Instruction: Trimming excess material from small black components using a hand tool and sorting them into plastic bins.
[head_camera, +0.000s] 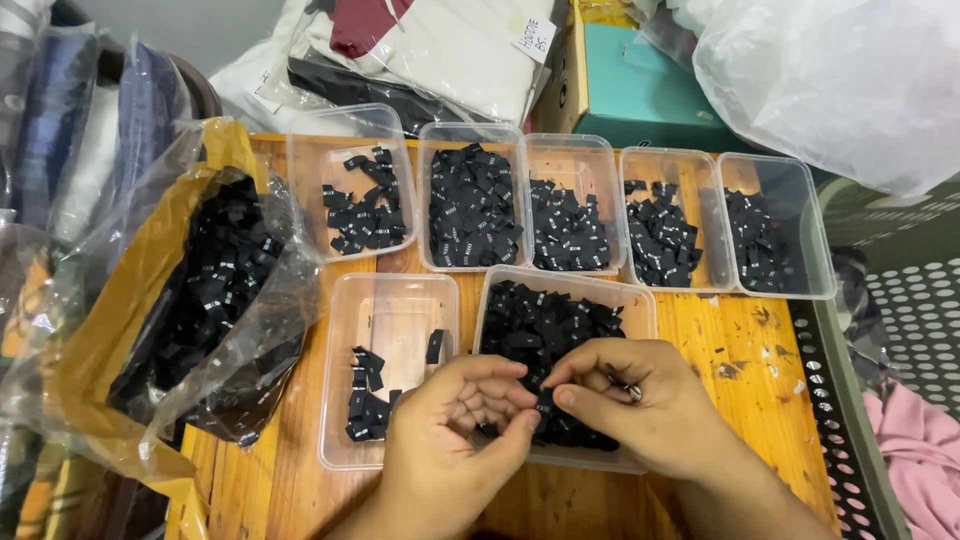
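Both hands meet over the near right tub on the wooden counter. Left hand and right hand pinch one small black label between thumb and forefinger tips, fingers narrow, closed on it. The label sits just above the pile of black labels in that tub. A ring shows on the right hand. Near left tub holds a few labels at its front. Five tubs in a back row, all with black labels, the leftmost least full. Left of the tubs, an open plastic bag full of the same labels, touching the counter edge. Perforated grey basket at right. Folded clothes and a teal box behind the row.
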